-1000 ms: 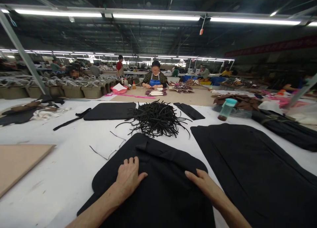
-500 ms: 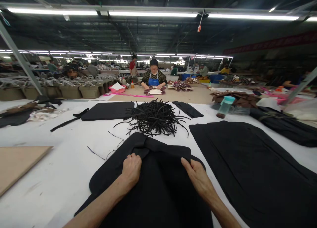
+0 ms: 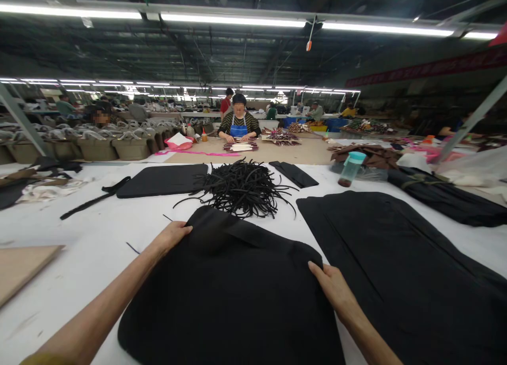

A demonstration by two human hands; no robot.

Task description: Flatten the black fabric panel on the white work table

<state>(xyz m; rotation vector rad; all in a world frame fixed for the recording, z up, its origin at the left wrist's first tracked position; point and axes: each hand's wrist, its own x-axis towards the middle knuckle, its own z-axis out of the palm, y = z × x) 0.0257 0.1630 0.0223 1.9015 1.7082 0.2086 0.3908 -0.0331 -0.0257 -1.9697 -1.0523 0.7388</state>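
Note:
A large black fabric panel [image 3: 233,296] with rounded corners spreads across the table in front of me. My left hand [image 3: 174,237] grips its upper left edge, thumb on top and the other fingers hidden under the cloth. At the upper right corner my right hand [image 3: 328,280] pinches the edge the same way. Between the hands the panel bows a little, with a crease near the top. Just beyond it lies a tangled heap of black strips [image 3: 243,188]. Right of the panel is a stack of similar black panels [image 3: 400,270].
On the white table [image 3: 91,238] are a smaller black panel stack [image 3: 162,180], a folded black piece [image 3: 295,174], a bottle with a turquoise lid [image 3: 351,169] and a tan board [image 3: 27,270]. Across from me a co-worker [image 3: 238,122] handles pieces. Olive bags [image 3: 132,147] stand at left.
The folded-over top of the panel has been opened out flat. My left hand has moved left to the panel's edge, and my right hand slightly right. The view has shifted a little.

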